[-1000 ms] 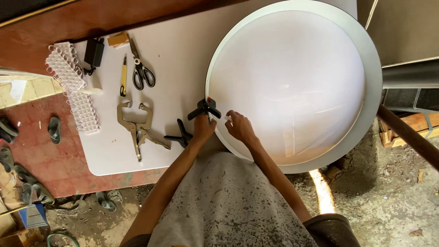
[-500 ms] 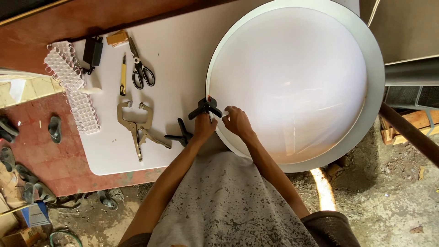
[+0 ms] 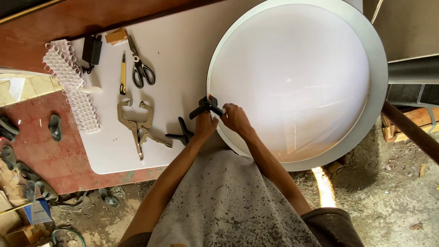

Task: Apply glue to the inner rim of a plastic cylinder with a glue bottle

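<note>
A large round white dome lamp cover (image 3: 292, 77) with a grey rim (image 3: 379, 91) lies on a white table (image 3: 178, 59). A black spring clamp (image 3: 206, 106) with a red tip is clipped on the rim's near left edge. My left hand (image 3: 204, 126) sits right under the clamp with its fingers closed on the handles. My right hand (image 3: 234, 118) rests on the rim beside it, its fingertips touching the clamp's right handle.
A second black spring clamp (image 3: 182, 133) lies by my left hand. Further left are locking pliers (image 3: 136, 122), black scissors (image 3: 140, 68), a yellow-handled knife (image 3: 123, 72), a black adapter (image 3: 92, 50) and white ridged strips (image 3: 73, 84). Sandals (image 3: 55, 126) lie on the red floor.
My right hand has slid a little left along the rim to the clamp. My left hand has stayed at the clamp.
</note>
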